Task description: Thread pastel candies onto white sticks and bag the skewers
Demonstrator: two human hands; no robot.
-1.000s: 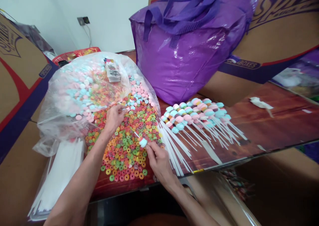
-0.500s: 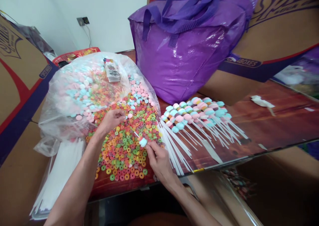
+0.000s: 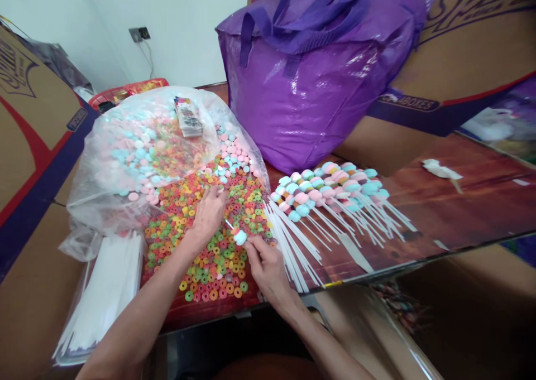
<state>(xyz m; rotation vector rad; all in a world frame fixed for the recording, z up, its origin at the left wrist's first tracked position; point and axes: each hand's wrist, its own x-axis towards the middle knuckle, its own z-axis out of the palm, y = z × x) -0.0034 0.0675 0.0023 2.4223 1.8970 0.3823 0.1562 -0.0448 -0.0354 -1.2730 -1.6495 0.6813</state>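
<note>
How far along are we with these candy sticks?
Done: a heap of filled sticks lies on the table. In hand: the right hand pinches a part-filled stick with one or two candies near its tip, while the left hand rests on the loose ring candies. Left: that large pile, the bag of pink and blue candies and a pack of bare sticks.

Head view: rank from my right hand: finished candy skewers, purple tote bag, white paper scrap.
1. Finished pastel candy skewers, just right of the right hand.
2. Shiny purple tote bag, behind.
3. Crumpled white paper scrap, far right.
</note>
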